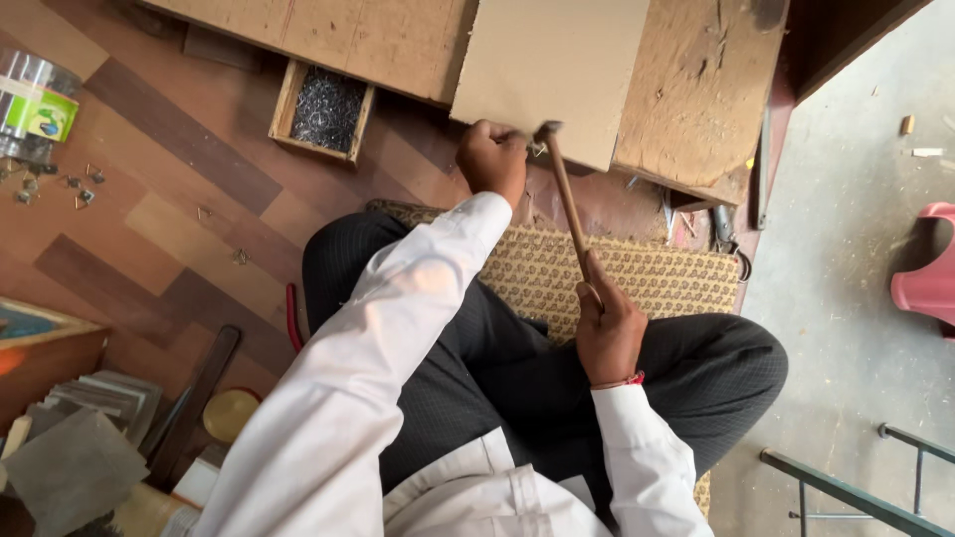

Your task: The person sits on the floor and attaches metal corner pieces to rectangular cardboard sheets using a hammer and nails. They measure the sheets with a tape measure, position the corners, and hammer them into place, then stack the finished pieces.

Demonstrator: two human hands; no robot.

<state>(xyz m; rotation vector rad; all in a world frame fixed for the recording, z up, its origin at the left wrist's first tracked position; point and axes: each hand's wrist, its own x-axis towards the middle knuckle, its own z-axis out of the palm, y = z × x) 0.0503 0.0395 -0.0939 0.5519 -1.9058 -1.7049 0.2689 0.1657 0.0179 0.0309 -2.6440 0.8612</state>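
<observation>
My right hand [609, 333] grips the wooden handle of a hammer [567, 204] whose head rests at the near edge of a plain brown board [552, 65]. My left hand [491, 159] is closed at that same edge, pinching a small metal hook or nail [537, 149] right under the hammer head. The board lies on a rough wooden bench top [696, 89]. I sit cross-legged on a patterned mat [647, 273], in dark trousers and a white shirt.
A small wooden box of dark nails [326, 107] sits to the left of the board. Loose metal clips [60, 184] and a tin [35, 99] lie at far left. Stacked panels [85, 428] are at lower left, a pink stool [930, 273] and a metal frame [846, 487] to the right.
</observation>
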